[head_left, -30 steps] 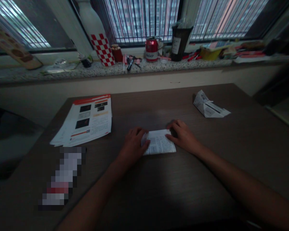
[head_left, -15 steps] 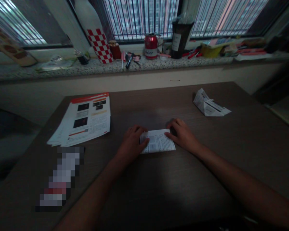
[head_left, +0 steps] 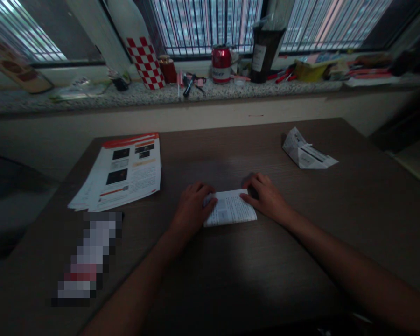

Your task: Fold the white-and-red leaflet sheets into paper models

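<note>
A folded sheet of printed paper (head_left: 231,210) lies on the brown table in front of me. My left hand (head_left: 195,205) grips its left end, thumb on top and fingers curled at the far edge. At the far right corner, my right hand (head_left: 264,196) pinches the same paper, its thumb over the print and its fingers bent behind. Parts of the fingertips on the far side are hidden. Farther off to the right stands a folded paper piece (head_left: 308,151) with a raised peak, apart from both hands.
Printed sheets with a red header (head_left: 129,175) lie at the table's left. Nearer me is a pixelated, blurred-out object (head_left: 91,256). On the stone windowsill (head_left: 217,95) stand a red can (head_left: 221,65), a dark cup (head_left: 264,53), a checkered bottle (head_left: 145,63) and various small items.
The folded paper's near edge sits slightly closer to me. Both hands keep their hold at its two ends, and the view has tilted a little.
</note>
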A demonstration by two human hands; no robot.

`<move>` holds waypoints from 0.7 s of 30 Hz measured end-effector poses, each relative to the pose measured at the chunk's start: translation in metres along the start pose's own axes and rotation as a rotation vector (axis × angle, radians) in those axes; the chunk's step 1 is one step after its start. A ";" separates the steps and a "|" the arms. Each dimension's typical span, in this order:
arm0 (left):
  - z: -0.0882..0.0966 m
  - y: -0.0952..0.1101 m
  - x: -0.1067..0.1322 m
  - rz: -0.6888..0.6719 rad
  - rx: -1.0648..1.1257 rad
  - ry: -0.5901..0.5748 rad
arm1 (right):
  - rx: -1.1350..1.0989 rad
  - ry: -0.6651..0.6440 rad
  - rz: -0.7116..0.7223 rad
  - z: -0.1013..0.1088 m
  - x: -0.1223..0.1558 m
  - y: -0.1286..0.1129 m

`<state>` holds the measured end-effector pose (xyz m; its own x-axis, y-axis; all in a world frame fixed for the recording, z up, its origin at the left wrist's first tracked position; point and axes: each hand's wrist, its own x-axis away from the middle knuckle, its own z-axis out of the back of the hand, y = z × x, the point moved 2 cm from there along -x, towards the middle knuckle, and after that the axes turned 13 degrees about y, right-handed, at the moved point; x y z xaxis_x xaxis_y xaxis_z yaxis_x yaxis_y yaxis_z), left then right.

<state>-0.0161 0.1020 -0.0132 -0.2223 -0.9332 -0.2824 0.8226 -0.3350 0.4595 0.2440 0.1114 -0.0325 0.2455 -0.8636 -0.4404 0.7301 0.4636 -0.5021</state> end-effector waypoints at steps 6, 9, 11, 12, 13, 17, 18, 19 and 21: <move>0.001 0.000 0.000 0.012 0.030 0.012 | -0.031 -0.015 -0.001 0.005 -0.001 -0.001; 0.002 0.001 -0.001 0.025 0.055 0.014 | -0.025 0.007 -0.011 0.005 -0.001 0.001; 0.003 0.001 -0.002 0.043 0.067 0.010 | -0.024 0.013 -0.017 0.004 0.000 0.002; 0.003 0.001 -0.002 0.051 0.069 0.008 | -0.025 0.014 -0.017 0.004 0.000 0.003; 0.003 0.001 -0.002 0.058 0.069 0.005 | -0.025 0.015 -0.015 0.003 0.000 0.003; 0.003 0.001 -0.004 0.069 0.071 -0.006 | -0.027 0.011 -0.006 0.002 -0.001 0.004; 0.003 0.001 -0.004 0.071 0.075 -0.008 | -0.024 0.010 -0.008 0.002 -0.001 0.004; 0.003 0.000 -0.004 0.074 0.078 -0.008 | -0.020 0.010 -0.012 0.002 -0.001 0.004; 0.003 0.000 -0.004 0.078 0.080 -0.009 | -0.010 0.009 -0.017 0.002 -0.001 0.004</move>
<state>-0.0167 0.1056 -0.0098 -0.1641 -0.9578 -0.2360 0.7930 -0.2703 0.5459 0.2480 0.1140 -0.0324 0.2278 -0.8694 -0.4384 0.7274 0.4513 -0.5170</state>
